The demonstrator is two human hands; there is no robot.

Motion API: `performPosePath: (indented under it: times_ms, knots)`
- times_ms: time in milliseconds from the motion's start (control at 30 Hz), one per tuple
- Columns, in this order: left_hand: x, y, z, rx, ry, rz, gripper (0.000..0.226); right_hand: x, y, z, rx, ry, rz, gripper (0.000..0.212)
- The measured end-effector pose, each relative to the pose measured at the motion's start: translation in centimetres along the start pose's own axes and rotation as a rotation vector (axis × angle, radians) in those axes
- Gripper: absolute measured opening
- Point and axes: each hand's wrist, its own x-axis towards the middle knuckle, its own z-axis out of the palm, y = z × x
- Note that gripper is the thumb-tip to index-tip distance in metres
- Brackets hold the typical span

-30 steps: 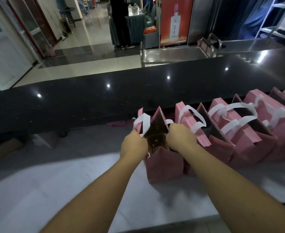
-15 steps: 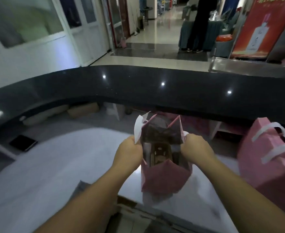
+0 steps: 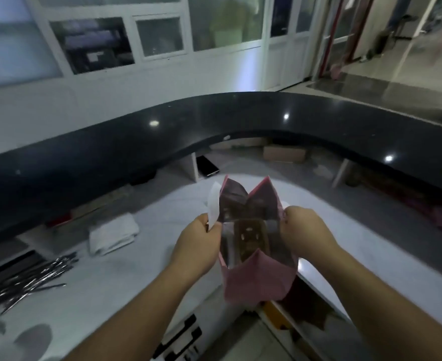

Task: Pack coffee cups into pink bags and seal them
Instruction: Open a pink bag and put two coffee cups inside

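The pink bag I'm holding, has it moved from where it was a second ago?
Yes. The pink bag, held by both hands, has left the row of other pink bags, now out of view, and hangs off the white counter's near edge.

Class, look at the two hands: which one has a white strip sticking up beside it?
The left hand. A white handle strip rises from its grip at the pink bag rim. The right hand pinches the opposite rim; no strip shows there.

pink bag (image 3: 256, 282): matt paper | counter (image 3: 110, 152): glossy black | towel (image 3: 113, 237): cloth
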Motion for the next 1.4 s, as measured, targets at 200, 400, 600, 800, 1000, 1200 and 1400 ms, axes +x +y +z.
performPosePath:
  times_ms: [200,400,600,800,1000,1200,1400]
  knots:
    - [-1.7,-8.1,-9.1,-0.006,0.204,-0.146,0.03,-1.0,-11.8,4.8,-0.021,-0.117,-0.239,0.028]
    - [-3.8,-13.9,-15.0,-0.013,0.379,-0.294,0.022,-1.6,-20.6,9.2,-0.026,-0.225,-0.468,0.033]
    - [-5.0,-16.7,-18.3,-0.017,0.516,-0.466,0.031,-1.7,-26.2,12.9,0.004,-0.333,-0.631,0.028]
    - [-6.0,-18.3,-20.7,-0.041,0.579,-0.556,0.04,-1.9,-30.4,15.2,0.036,-0.459,-0.717,0.023]
    - [-7.8,-20.2,-22.5,-0.116,0.614,-0.577,0.033,-3.8,-32.5,17.3,0.032,-0.481,-0.762,0.022]
    - [-10.0,-21.5,-25.3,-0.291,0.365,-0.499,0.032,-5.1,-33.5,17.7,0.01,-0.471,-0.733,0.021]
    - [-11.0,-28.2,-31.4,0.142,0.282,-0.502,0.04,-5.8,-33.9,17.8,-0.027,-0.443,-0.678,0.019]
